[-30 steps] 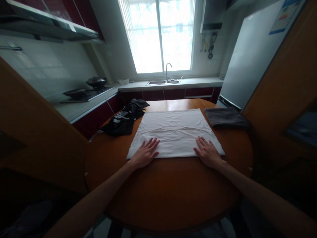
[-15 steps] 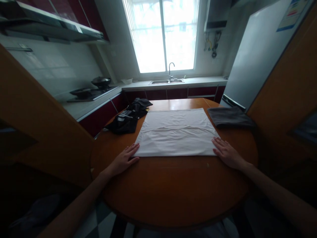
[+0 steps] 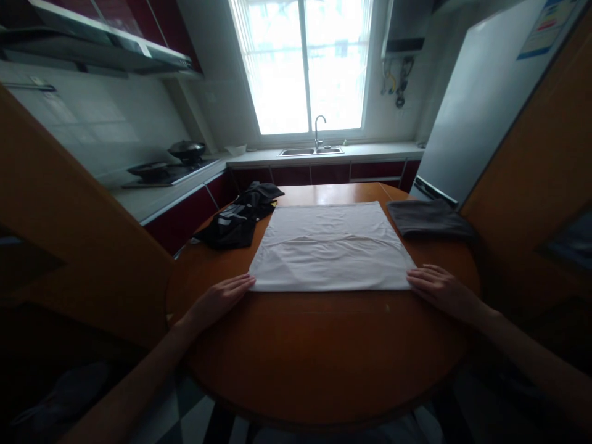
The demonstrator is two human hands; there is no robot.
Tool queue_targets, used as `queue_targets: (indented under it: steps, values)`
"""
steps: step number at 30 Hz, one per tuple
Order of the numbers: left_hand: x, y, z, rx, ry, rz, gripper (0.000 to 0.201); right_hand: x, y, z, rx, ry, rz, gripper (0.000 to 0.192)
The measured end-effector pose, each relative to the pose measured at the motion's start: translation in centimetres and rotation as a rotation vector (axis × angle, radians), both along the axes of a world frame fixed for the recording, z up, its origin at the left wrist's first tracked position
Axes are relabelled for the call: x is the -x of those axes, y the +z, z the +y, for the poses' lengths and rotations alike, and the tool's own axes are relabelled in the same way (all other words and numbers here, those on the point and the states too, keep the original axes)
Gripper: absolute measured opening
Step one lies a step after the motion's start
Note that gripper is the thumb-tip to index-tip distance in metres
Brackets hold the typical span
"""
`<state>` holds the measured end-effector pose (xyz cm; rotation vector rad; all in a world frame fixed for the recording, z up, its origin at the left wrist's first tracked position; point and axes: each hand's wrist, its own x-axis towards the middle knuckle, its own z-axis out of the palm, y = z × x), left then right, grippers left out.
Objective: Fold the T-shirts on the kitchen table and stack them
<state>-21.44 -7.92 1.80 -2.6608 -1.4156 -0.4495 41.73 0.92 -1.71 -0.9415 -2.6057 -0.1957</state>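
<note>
A white folded cloth [image 3: 333, 265] lies spread on the wooden table, with a few wrinkles across its middle and a straight near edge. At its near left corner, my left hand [image 3: 226, 293] has the fingers pressed together over the fabric, the thumb hidden. My right hand [image 3: 444, 290] grips the near right corner in the same way, its thumb also out of sight. Both corners still rest at table level.
The round-ended wooden table [image 3: 324, 357] carries a crumpled black garment [image 3: 235, 219] on the left and a folded dark grey cloth [image 3: 428, 219] on the right. Beyond stand a counter with a sink [image 3: 298, 152], a stove with a pan [image 3: 187, 150], and a fridge [image 3: 481, 105].
Both hands have slid outward from lying flat on the cloth to its near corners. Their fingers have drawn together there, and the thumbs are no longer visible. The cloth has hardly moved.
</note>
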Motion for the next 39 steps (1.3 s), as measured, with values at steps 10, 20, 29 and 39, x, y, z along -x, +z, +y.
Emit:
queue_targets:
  steps: [10,20,29,39]
  values:
    - [-1.2,1.5,0.1,0.053,0.045,0.095,0.052,0.2,0.8,-0.3,-0.047,-0.025,-0.104,0.041]
    - [-0.5,0.0,0.9,0.015,0.067,0.025,0.042,0.7,0.4,-0.3,-0.044,-0.094,0.012,0.031]
    - [-0.2,-0.6,1.0,-0.036,0.079,-0.064,0.036,0.0,-0.3,0.2,0.029,-0.104,0.1,0.029]
    - [-1.1,3.8,-4.1,0.148,0.082,-0.213,0.03,-0.7,4.6,-3.6,0.443,-0.015,0.358,0.034]
